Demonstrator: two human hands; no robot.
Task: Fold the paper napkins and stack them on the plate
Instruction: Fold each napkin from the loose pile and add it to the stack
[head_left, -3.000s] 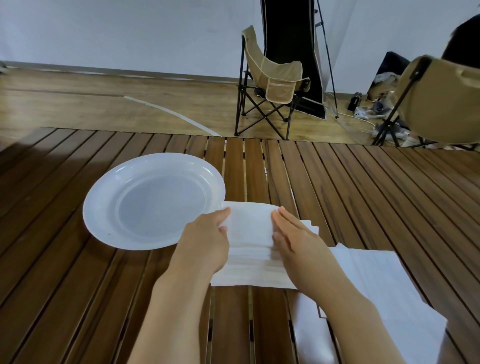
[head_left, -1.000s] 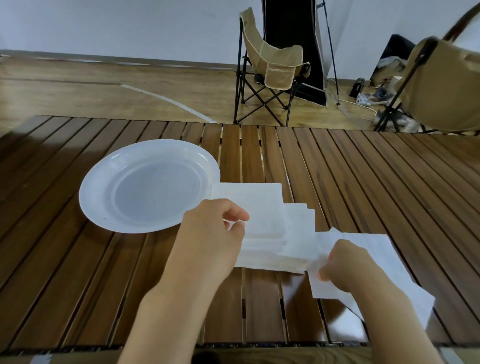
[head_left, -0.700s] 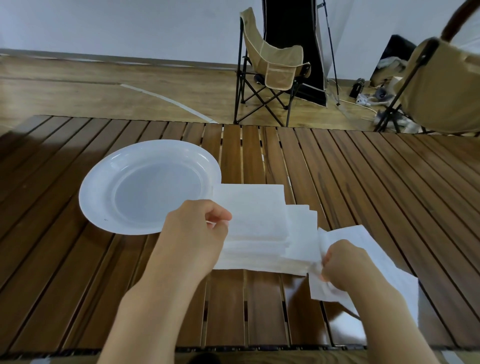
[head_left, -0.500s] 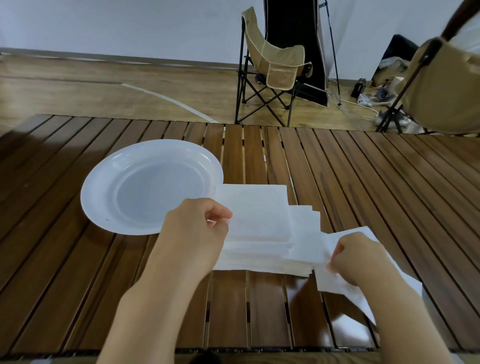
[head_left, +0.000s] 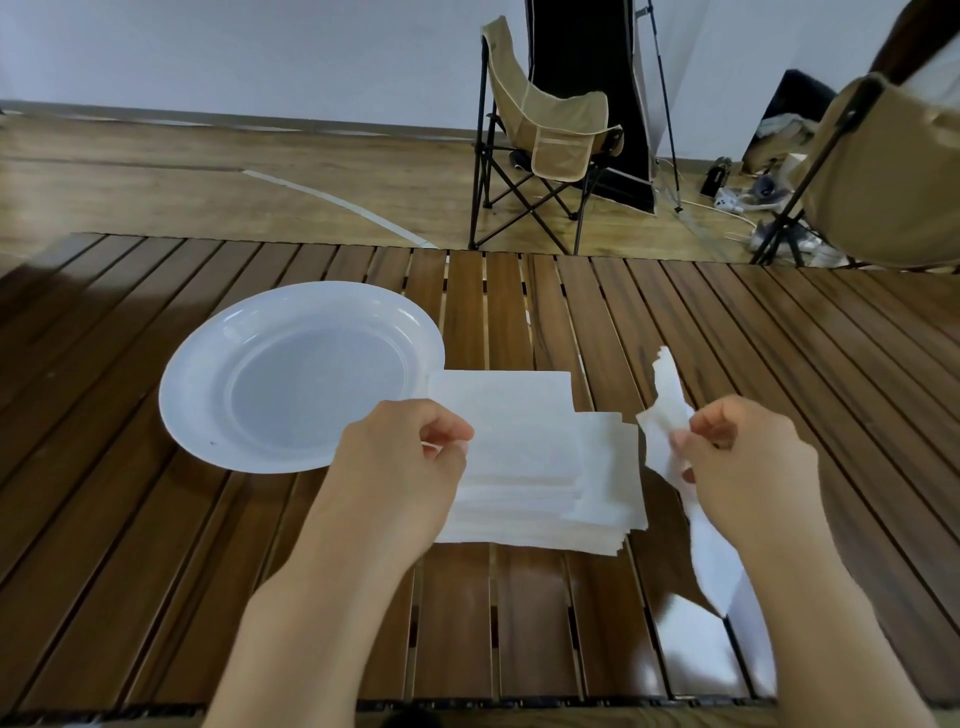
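At the near middle of the slatted wooden table (head_left: 519, 322), the left hand (head_left: 400, 467) pinches the left edge of the stack of folded napkins (head_left: 535, 457) between thumb and curled fingers. The right hand (head_left: 748, 457) pinches a single loose napkin (head_left: 667, 410), lifted off the table; thin, soft white paper, crumpled at the grip, upper end standing up, lower end trailing down past the wrist. The stack is flat, rectangular, white, its layers stepped at the right and near edges; its far left corner touches the plate's rim. The white plate (head_left: 208, 364) is round, smooth and shallow, and holds nothing. Half a second ago the loose napkin lay low by the stack's right edge; it now stands higher and clear of the stack. The left hand's grip is unchanged.
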